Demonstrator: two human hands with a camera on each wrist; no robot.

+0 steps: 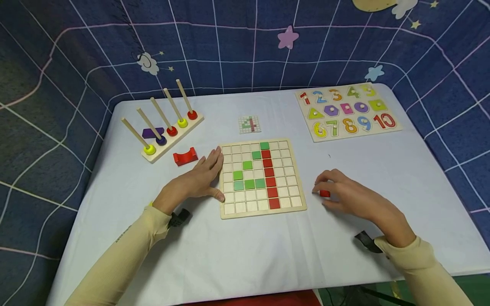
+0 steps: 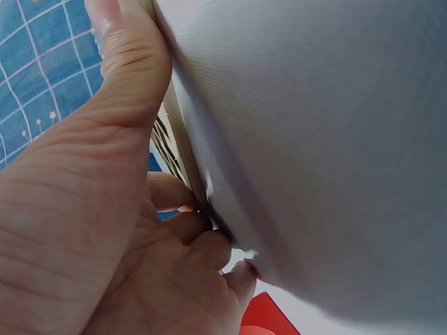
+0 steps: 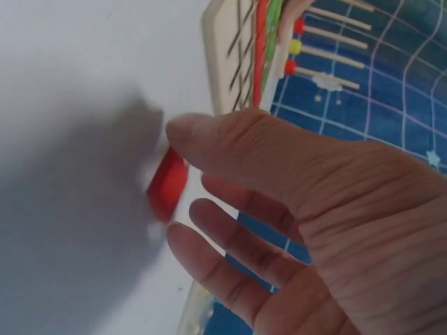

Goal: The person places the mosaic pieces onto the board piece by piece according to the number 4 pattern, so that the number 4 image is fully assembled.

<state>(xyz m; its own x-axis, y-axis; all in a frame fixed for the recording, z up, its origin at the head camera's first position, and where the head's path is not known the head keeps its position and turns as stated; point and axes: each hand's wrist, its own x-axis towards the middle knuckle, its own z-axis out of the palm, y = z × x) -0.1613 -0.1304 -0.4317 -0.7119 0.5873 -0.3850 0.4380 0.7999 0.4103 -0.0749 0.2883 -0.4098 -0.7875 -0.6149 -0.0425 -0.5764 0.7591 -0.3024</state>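
Observation:
A wooden grid board (image 1: 302,206) lies mid-table, with red tiles (image 1: 271,182) in one column and green tiles (image 1: 247,165) left of them. My left hand (image 1: 199,176) rests along the board's left edge, thumb near its lower left corner and fingers farther up. In the left wrist view, the thumb (image 2: 133,70) and fingers lie along the board's side. Right of the board, my right hand (image 1: 346,193) arches over a loose red tile (image 1: 324,193). From the right wrist view, the thumb tip overlaps this blurred tile (image 3: 167,187), while the other fingers stay loosely bent and apart from it.
A small pattern card (image 1: 249,124) lies beyond the board. At the back left stand a peg rack (image 1: 168,142) with rings, a purple block (image 1: 152,132) and a red arched block (image 1: 185,157). A number and shape puzzle (image 1: 348,111) lies at the back right.

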